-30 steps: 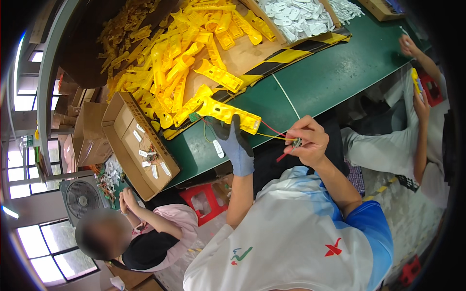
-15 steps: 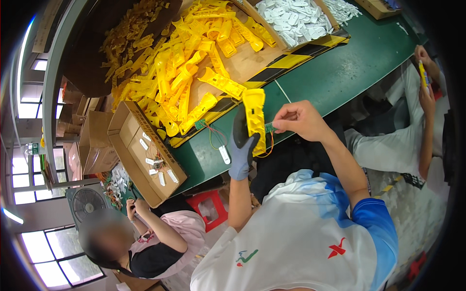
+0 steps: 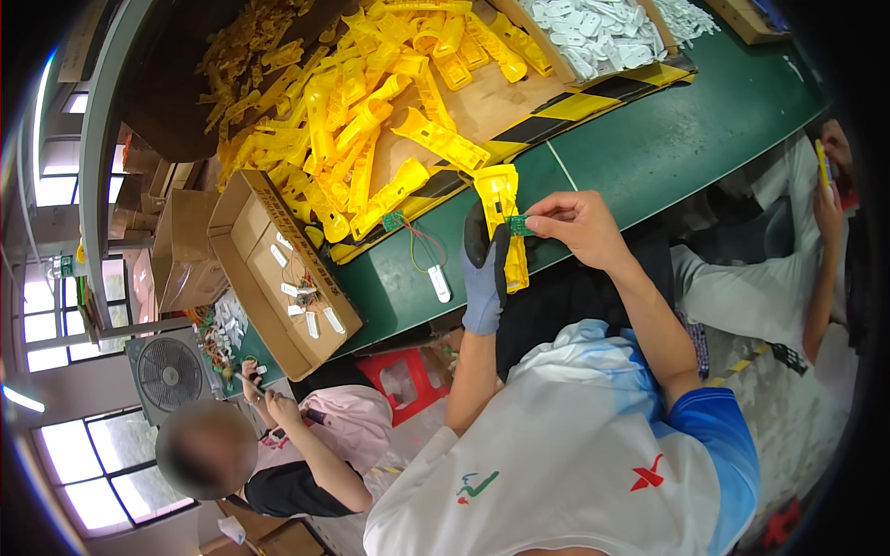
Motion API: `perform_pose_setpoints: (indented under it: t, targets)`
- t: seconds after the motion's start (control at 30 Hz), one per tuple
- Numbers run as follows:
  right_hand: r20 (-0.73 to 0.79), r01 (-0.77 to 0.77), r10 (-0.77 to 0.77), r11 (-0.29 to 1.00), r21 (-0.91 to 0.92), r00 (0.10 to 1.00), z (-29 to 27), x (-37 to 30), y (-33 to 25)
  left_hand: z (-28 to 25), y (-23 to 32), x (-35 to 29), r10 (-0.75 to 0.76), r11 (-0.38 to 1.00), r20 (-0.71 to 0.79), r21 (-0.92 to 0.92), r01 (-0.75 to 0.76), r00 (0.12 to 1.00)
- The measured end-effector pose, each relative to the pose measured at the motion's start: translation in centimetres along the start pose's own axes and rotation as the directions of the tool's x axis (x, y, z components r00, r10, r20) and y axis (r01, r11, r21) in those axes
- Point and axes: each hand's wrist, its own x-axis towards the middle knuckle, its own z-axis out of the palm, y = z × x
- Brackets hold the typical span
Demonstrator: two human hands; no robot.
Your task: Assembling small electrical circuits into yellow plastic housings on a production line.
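Observation:
My left hand point(image 3: 483, 278), in a grey-and-black glove, is closed around a long yellow plastic shell point(image 3: 499, 190) with ribs inside. Between the thumb and fingers of my bare right hand point(image 3: 586, 230) is a small green circuit board point(image 3: 517, 224), pinched by its edge. The board lies over the middle of the shell, beside the gloved fingers; whether it touches the shell I cannot tell. On the bench to the left lies another green board point(image 3: 394, 221), joined by thin wires to a white oblong part point(image 3: 438, 284).
A heap of yellow shells point(image 3: 352, 120) fills a cardboard tray edged with black-and-yellow tape point(image 3: 556, 111). White parts point(image 3: 593, 37) fill a box behind. An open carton point(image 3: 324, 287) with wired white parts stands left on the green bench point(image 3: 649, 148). People sit at both sides.
My right hand has brought the circuit board leftward over the shell. The gloved hand has shifted, now covering more of the shell's lower part. The whole view has moved slightly.

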Motion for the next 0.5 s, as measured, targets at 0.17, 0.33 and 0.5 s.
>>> perform_pose_setpoints:
  t: [0.17, 0.33, 0.5]
  targets:
    - [-0.032, 0.111, -0.11, 0.994, 0.017, 0.993, 0.1, 0.4, -1.0, -0.5, -0.9, -0.1, -0.041, 0.991, 0.049, -0.129, 0.047, 0.998]
    - [-0.052, 0.146, -0.15, 0.986, -0.075, 0.987, 1.0, 1.1, -1.3, -0.4, -1.3, 0.0, -0.05, 0.983, 0.06, -0.172, 0.059, 0.997]
    - [-0.088, 0.182, -0.204, 0.96, -0.213, 0.975, 1.6, 0.9, -1.6, -0.2, -1.4, -0.1, -0.009, 0.993, 0.023, -0.121, 0.012, 1.0]
